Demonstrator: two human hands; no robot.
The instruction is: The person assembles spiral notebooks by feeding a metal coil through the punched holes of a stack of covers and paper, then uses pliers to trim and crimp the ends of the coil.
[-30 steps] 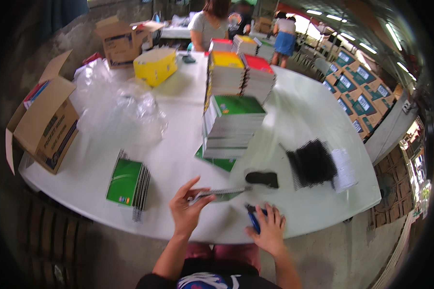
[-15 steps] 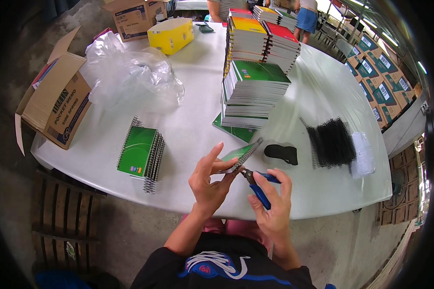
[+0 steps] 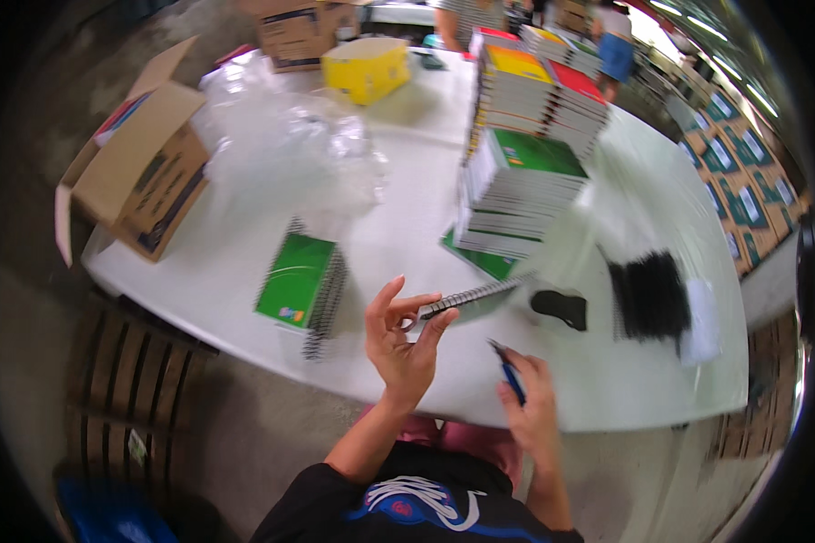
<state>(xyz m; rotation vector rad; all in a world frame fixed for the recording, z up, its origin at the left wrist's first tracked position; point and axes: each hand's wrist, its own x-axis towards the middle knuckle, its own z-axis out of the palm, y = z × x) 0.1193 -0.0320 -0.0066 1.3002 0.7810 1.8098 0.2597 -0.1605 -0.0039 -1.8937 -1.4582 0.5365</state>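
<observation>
Green-covered spiral notebook (image 3: 471, 297) in left hand (image 3: 402, 348); right hand (image 3: 530, 403) holds, apparently, one blue-handled tool (image 3: 509, 373).

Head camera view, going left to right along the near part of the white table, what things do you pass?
Open cardboard box → green spiral notebooks → left hand holding a spiral notebook → right hand with a blue-handled tool → small black object → black spiral bindings.
</observation>
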